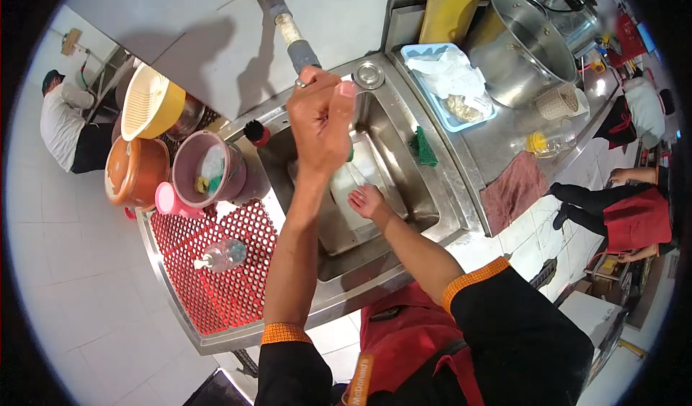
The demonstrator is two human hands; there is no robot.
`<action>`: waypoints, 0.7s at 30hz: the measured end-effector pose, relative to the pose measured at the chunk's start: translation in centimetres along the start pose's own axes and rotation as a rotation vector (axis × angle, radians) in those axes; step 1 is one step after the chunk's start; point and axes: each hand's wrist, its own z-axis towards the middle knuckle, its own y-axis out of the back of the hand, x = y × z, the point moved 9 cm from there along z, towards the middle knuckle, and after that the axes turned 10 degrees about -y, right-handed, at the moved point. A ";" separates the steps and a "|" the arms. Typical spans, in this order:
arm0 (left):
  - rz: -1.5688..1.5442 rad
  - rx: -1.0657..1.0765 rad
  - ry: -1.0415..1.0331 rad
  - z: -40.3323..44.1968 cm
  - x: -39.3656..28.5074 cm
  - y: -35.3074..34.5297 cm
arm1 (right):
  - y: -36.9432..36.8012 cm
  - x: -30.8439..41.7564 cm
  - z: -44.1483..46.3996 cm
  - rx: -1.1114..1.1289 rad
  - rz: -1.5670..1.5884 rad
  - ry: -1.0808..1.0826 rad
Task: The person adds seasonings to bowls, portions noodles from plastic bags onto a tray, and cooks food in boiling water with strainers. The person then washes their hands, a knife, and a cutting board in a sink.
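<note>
My left hand (317,121) is raised over the sink's far side, fingers curled around the tap at the end of a grey and white pipe (288,29); the hand hides most of the tap. A green spout tip shows beside the wrist, with a thin stream of water falling from it. Beneath it, my right hand (369,203) is palm up with its fingers apart, holding nothing. Both hands are above the steel sink (425,208), where a rectangular metal pan lies with water in it. A green scouring pad (424,147) rests on the sink's right edge.
Left of the sink are a pink bucket (236,162), a pink dipper (171,199) and a clear bottle (225,254) on a red perforated mat (180,276). Right are a blue tray (472,121), a large pot (497,63) and a reddish cloth (515,190). Other people stand farther off.
</note>
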 end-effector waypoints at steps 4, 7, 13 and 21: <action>-0.097 0.152 0.032 -0.1 0.4 0.4 | -6.2 1.4 -0.9 0.195 -0.033 -0.008; -0.139 0.010 -0.051 0.0 -0.4 1.9 | -8.7 2.4 -0.7 0.184 -0.048 0.000; 0.003 -0.434 0.879 -15.8 11.7 5.8 | -13.3 3.8 -4.5 0.336 0.045 -0.028; -1.365 -0.551 1.253 -36.4 26.4 -9.8 | -15.2 8.6 -13.8 -0.292 -1.305 1.678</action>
